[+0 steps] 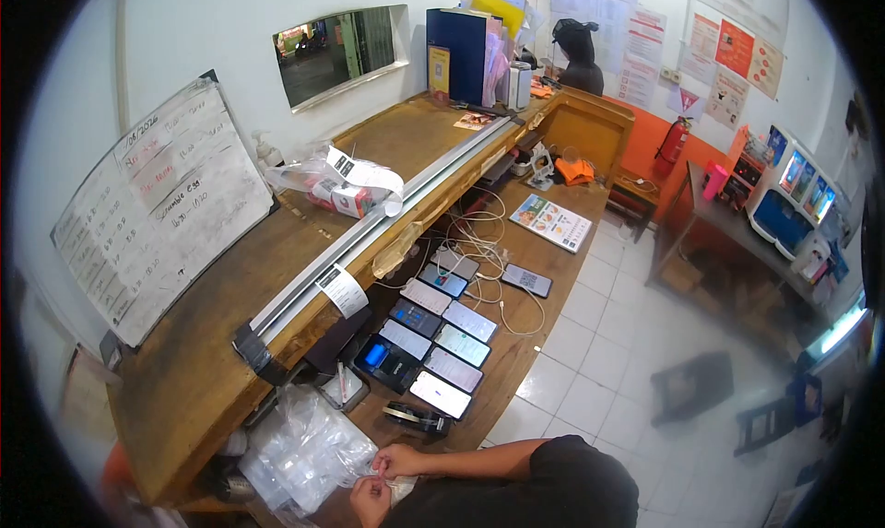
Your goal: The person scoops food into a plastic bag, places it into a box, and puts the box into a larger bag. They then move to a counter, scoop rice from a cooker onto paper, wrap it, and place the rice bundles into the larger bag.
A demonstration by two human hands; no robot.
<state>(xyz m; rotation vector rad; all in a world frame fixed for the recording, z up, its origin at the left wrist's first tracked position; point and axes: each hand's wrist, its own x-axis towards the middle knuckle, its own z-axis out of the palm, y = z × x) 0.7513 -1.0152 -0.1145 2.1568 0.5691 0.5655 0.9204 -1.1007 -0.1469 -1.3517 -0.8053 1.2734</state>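
My right hand (pixel 398 461) and my left hand (pixel 371 503) meet at the bottom of the view, fingers pinched together. A pale, thin piece of material (pixel 402 489) shows beside them; what exactly the fingertips grip is too small to make out. Just left of the hands lies a heap of clear plastic bags (pixel 304 450), touching or almost touching my fingers. A black tape dispenser (pixel 417 418) sits above my right hand on the wooden desk (pixel 479 413). Beyond it is a black device with a blue-lit screen (pixel 387 360), near several phones laid in rows, one with a bright white screen (pixel 441 394).
White cables (pixel 479 242) tangle behind the phones. A raised wooden counter (pixel 212 316) with a metal rail carries a bagged package (pixel 341 194) and paper slips. A whiteboard (pixel 166 205) leans on the wall. Another person in dark clothing (pixel 581 63) is at the far end. Stools (pixel 765 427) stand right.
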